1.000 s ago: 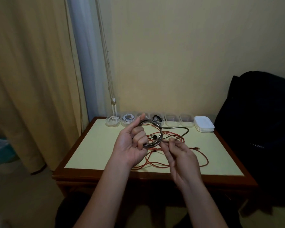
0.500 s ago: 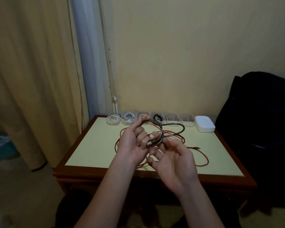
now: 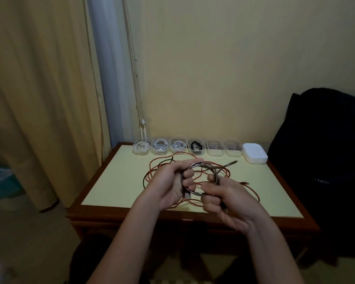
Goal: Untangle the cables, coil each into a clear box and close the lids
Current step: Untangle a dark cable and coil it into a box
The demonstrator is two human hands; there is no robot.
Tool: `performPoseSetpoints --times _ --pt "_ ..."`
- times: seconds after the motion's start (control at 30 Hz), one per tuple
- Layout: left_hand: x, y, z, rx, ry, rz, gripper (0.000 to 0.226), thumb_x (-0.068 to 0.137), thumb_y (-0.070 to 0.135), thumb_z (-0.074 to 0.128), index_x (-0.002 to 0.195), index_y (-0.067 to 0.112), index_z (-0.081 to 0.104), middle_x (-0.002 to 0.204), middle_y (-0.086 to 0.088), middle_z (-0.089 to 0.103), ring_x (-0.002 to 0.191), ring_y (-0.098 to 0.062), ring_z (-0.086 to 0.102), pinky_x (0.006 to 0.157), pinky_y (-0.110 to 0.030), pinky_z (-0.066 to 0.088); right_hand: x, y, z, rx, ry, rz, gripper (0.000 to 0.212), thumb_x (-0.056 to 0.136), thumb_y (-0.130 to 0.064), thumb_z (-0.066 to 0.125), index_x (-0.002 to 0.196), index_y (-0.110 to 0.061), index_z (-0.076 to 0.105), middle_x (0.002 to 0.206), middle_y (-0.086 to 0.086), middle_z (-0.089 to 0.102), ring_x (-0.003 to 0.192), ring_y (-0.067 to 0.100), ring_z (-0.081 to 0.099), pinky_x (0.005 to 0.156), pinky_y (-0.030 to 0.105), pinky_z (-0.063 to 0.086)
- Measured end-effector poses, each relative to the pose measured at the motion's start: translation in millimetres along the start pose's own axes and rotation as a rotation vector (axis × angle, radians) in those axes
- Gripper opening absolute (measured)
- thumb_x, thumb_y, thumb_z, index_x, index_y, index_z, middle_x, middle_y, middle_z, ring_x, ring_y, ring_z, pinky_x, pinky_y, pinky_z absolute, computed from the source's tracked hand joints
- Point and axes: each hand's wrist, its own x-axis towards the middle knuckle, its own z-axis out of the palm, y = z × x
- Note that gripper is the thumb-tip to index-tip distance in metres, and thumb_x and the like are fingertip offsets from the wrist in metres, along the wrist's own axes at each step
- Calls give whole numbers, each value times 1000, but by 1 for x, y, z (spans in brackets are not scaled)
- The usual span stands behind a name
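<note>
A grey cable (image 3: 203, 163) is wound into a small coil held above the table. My left hand (image 3: 170, 184) grips the coil's left side with curled fingers. My right hand (image 3: 223, 198) holds the coil's right side, fingers curled round it. The cable's free end (image 3: 232, 162) sticks out to the upper right. A red cable (image 3: 162, 160) lies in loose loops on the table under my hands, with a thin black cable (image 3: 146, 177) among them. Along the table's far edge stand several clear boxes: three with white cables (image 3: 160, 145), one with a black cable (image 3: 196, 146), two empty (image 3: 214, 148).
A stack of white lids (image 3: 254, 155) sits at the right end of the box row. The yellow-topped wooden table (image 3: 115, 181) stands against the wall. A dark bag or chair (image 3: 326, 160) is at the right, curtains (image 3: 39, 99) at the left.
My right hand has closed round the coil's right side; half a second ago its fingers were spread. The cable's free end has shortened as the coil grew.
</note>
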Motion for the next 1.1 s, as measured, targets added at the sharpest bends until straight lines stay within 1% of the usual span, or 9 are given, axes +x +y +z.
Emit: performPoseSetpoints --times 0.07,0.2,0.27,0.37,0.47,0.57,0.73,0.93,1.1 --pt "1 1 -2 -50 -48 -81 38 93 11 42 111 -2 72 57 5 26 38 -7 24 44 -21 27 2 3 -4 -176 5 -26 6 103 -8 53 102 -11 48 62 -3 34 45 6 25 38 18 23" --pt "6 -2 -1 -145 28 -29 25 94 18 54 109 2 68 46 9 23 32 -3 18 36 -18 17 9 11 -12 -564 103 -172 24 102 -36 57 100 -12 59 62 -3 36 44 9 33 48 31 32" --pt "7 0 -4 -206 89 48 26 85 20 64 105 4 67 45 9 22 30 -3 17 35 -17 16 8 9 -16 -751 132 -277 19 103 -36 55 100 -20 66 60 -10 45 45 5 42 55 33 39" --pt "4 11 -12 -295 151 141 23 84 22 66 99 5 69 45 9 21 31 -3 17 36 -17 15 4 5 -23 -1097 194 -473 16 102 -32 56 93 -34 69 72 -25 63 62 -6 57 60 16 40" --pt "0 23 -22 -350 200 191 19 94 22 62 99 5 71 47 9 22 33 -4 17 37 -17 16 6 3 -37 -1290 385 -605 17 98 -27 63 85 -34 69 75 -16 68 75 -4 61 63 16 43" --pt "-4 30 -27 -370 203 195 21 100 22 57 100 5 70 48 9 22 33 -4 18 35 -16 16 13 3 -59 -1383 487 -690 15 95 -18 69 84 -28 72 75 -16 69 74 0 63 67 26 51" --pt "-7 26 -18 -417 168 173 21 99 21 57 99 4 71 49 9 23 34 -3 18 35 -15 15 15 -3 -76 -1454 598 -822 9 91 -13 72 92 -20 77 80 -12 72 75 4 64 68 17 43" --pt "-7 28 -13 -482 144 190 27 93 20 61 79 5 78 48 10 24 32 -4 19 34 -14 13 15 7 -77 -1448 499 -695 8 87 -25 77 93 -31 78 83 -13 73 80 6 66 76 34 56" --pt "-8 21 -8 -546 126 181 16 86 17 65 90 5 74 48 10 25 31 -4 19 32 -15 15 16 16 -62 -1369 498 -685 9 88 -16 76 94 -22 78 77 -14 72 72 -2 67 68 13 53"
